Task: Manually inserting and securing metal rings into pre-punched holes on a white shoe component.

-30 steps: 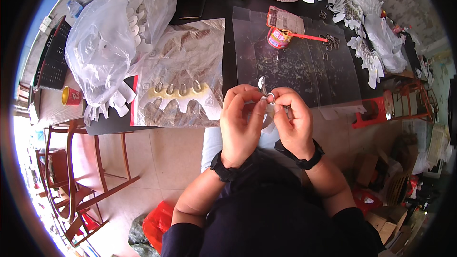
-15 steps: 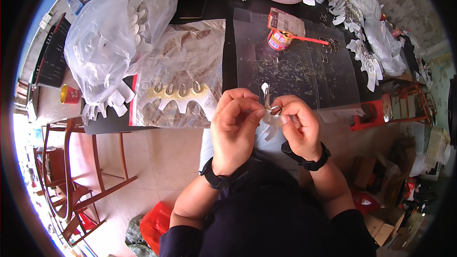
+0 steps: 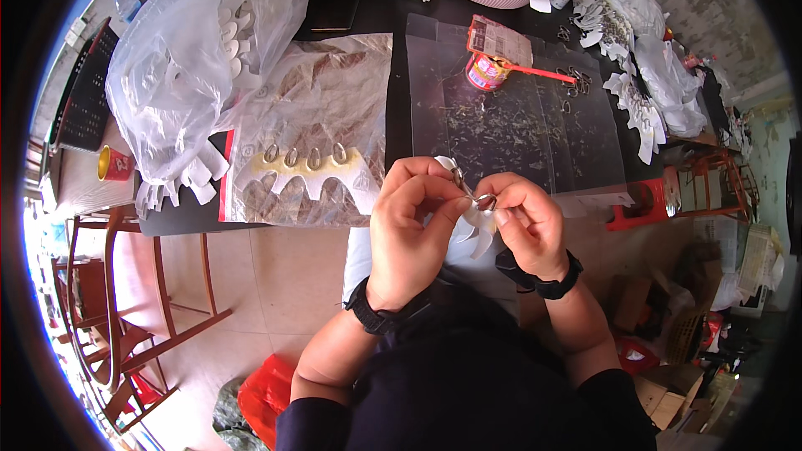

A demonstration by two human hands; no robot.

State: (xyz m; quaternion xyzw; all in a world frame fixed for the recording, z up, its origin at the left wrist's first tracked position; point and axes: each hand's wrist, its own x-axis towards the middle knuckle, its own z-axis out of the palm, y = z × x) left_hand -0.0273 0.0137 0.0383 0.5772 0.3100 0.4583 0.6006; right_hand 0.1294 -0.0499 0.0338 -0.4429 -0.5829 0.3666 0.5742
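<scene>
Mid-frame, the left hand (image 3: 413, 238) and right hand (image 3: 531, 225) pinch a shiny ring (image 3: 485, 202) and a white piece (image 3: 479, 220), fingers (image 3: 430, 190) closed.

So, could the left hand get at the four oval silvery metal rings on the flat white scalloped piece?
Likely yes: nothing visible blocks the way to the four rings, though the left hand appears busy pinching a curled white piece.

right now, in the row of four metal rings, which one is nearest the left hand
The rightmost ring; the other three rings all lie to its left, farther from the left hand.
</scene>
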